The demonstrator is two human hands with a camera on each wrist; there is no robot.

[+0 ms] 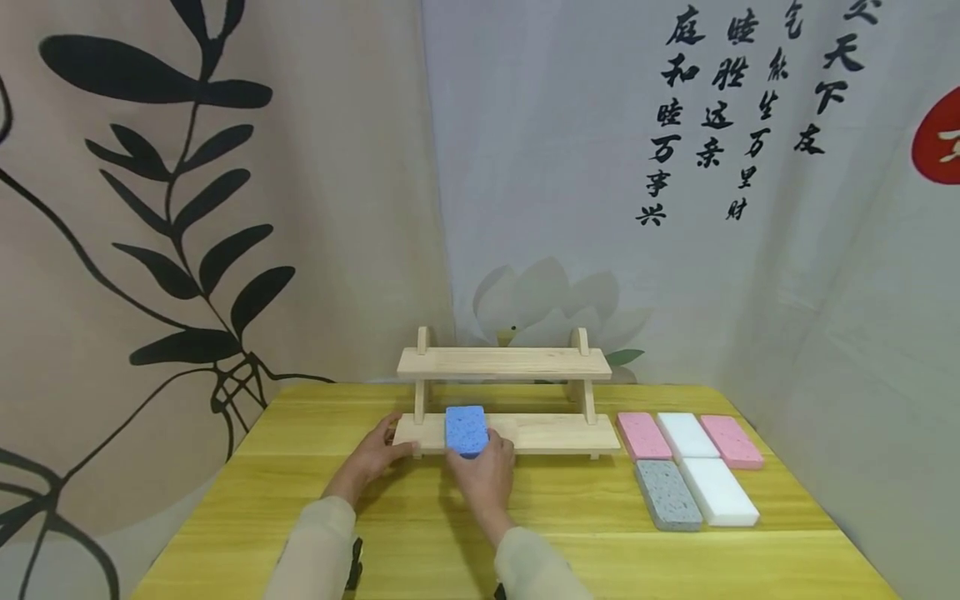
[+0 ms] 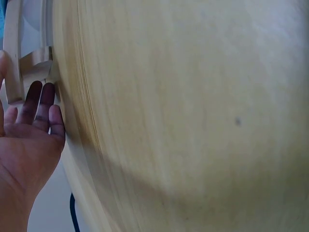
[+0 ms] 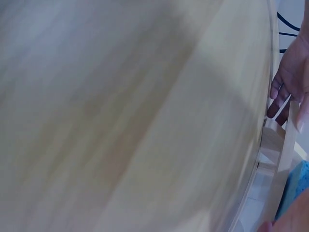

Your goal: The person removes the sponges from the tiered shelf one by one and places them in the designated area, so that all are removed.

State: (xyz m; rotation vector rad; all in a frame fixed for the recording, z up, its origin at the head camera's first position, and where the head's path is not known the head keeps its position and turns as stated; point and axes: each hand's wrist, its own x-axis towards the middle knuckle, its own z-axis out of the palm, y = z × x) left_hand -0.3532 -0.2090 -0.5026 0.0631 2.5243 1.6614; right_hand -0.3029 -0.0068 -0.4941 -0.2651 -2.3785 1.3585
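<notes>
A two-tier wooden rack (image 1: 504, 363) stands on the table. On its lower board (image 1: 558, 433), left of the middle, is a blue sponge (image 1: 466, 431). My right hand (image 1: 486, 477) grips this sponge from the front, thumb at its left side and fingers at its right. At the board's left end is my left hand (image 1: 372, 457), its thumb along the front edge and its fingers round the end. In the left wrist view the rack's end (image 2: 13, 72) lies between thumb and fingers. Only a corner of the blue sponge (image 3: 295, 186) shows in the right wrist view.
Right of the rack lie pink sponges (image 1: 643, 435) (image 1: 732, 442), white sponges (image 1: 687, 436) (image 1: 720, 492) and a grey sponge (image 1: 667, 495), side by side on the wooden table (image 1: 420, 533). Printed cloth (image 1: 360, 208) hangs behind the table.
</notes>
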